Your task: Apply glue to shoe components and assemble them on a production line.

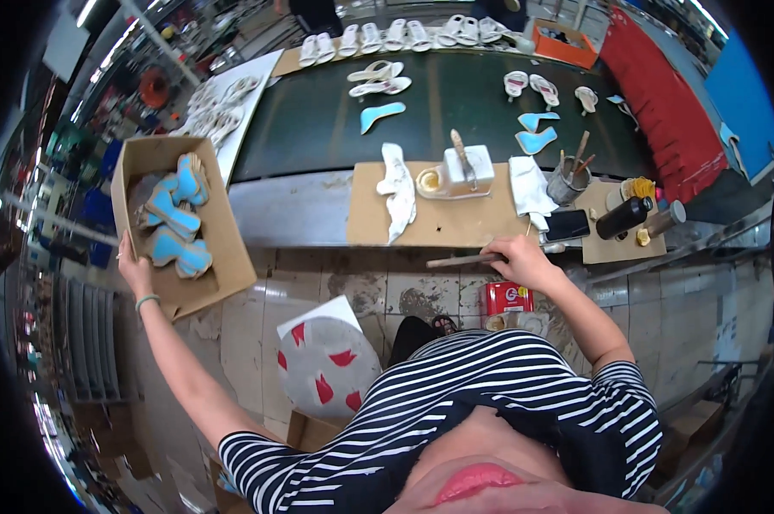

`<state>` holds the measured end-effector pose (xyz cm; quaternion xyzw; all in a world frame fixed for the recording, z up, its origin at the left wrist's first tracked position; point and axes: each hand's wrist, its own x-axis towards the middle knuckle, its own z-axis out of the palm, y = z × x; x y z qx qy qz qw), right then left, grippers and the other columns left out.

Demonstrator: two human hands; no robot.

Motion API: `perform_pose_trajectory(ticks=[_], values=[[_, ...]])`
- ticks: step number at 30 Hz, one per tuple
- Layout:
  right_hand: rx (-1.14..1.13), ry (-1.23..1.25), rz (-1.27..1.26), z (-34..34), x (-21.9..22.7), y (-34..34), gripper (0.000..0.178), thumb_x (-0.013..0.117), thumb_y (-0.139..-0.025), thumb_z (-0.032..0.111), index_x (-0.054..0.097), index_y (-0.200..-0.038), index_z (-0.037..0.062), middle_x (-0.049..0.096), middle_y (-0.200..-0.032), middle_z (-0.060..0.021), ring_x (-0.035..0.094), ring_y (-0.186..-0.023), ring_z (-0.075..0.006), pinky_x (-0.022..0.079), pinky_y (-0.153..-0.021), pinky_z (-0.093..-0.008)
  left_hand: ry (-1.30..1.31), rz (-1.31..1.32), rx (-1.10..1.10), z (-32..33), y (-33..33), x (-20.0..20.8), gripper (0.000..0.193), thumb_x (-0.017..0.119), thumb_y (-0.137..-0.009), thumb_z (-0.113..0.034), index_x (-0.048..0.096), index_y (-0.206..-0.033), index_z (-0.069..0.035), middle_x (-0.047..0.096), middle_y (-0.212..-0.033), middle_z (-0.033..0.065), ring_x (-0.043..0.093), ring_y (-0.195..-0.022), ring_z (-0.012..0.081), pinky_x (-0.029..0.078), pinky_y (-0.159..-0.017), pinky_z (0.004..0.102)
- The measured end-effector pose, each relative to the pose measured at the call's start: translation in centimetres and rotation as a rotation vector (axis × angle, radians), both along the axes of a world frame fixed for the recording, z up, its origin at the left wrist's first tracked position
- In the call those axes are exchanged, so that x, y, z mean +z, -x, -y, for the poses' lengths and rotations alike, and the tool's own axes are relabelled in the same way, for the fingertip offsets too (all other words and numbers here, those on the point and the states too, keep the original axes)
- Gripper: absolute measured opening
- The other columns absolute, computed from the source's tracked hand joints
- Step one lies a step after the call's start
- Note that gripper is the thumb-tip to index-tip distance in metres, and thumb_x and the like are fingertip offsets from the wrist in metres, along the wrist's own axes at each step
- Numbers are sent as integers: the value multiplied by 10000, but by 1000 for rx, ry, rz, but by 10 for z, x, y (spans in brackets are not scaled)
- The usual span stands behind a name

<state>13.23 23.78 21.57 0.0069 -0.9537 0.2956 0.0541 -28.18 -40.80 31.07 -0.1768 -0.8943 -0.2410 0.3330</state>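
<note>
My left hand [132, 265] grips the near left wall of an open cardboard box [220, 265], its fingers closed at the edge. Inside the box lie several blue-topped shoe soles [174, 214], some stacked together. My right hand [528, 261] is closed round one end of a thin brownish stick-like tool [456, 261], which points left in front of the workbench edge. What is at the gripped end is partly hidden by the fingers. Near this hand a white cloth [531, 184] and a black phone [567, 224] lie on the bench.
A dark green conveyor belt [310, 128] carries white sandals [378, 79] and blue soles [537, 140]. On the bench's cardboard stand a white glue container [468, 176] with a brush, a tin of sticks [567, 184] and a black bottle [624, 218]. A round stool [331, 364] is below.
</note>
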Motion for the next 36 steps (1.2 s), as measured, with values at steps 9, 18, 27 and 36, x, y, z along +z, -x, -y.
perform_pose_trajectory(ticks=[9,18,27,36], values=[[-320,39,22,-17,7,99,116,704,-757,103,692,-857,46,677,-790,-126,652,-737,-322,518,-664,-399,419,285,-3,-95,153,-14,632,398,-661,221,598,-1219,-1,507,-1376,155,453,-1306,285,370,-1087,359],[-329,113,231,-55,15,391,156,567,-841,95,686,-928,44,660,-698,-131,645,-671,-283,483,-618,-381,660,379,154,-139,167,-43,514,599,-753,39,626,-1241,-122,297,-1540,91,208,-1437,353,200,-1115,583],[-398,-142,404,-209,-92,728,409,493,-785,93,640,-1166,95,667,-1080,-174,628,-1018,-315,489,-865,-400,-120,178,-226,-324,306,-73,320,645,-876,-120,616,-1172,-2,521,-1281,185,498,-1201,338,372,-1034,406],[-647,-163,304,-328,-142,919,396,546,-849,364,648,-1210,235,650,-1168,-144,613,-1091,-310,464,-939,-415,24,573,-566,-572,689,-232,817,726,-752,-536,498,-1351,-30,392,-1398,308,369,-1329,411,299,-1103,446]])
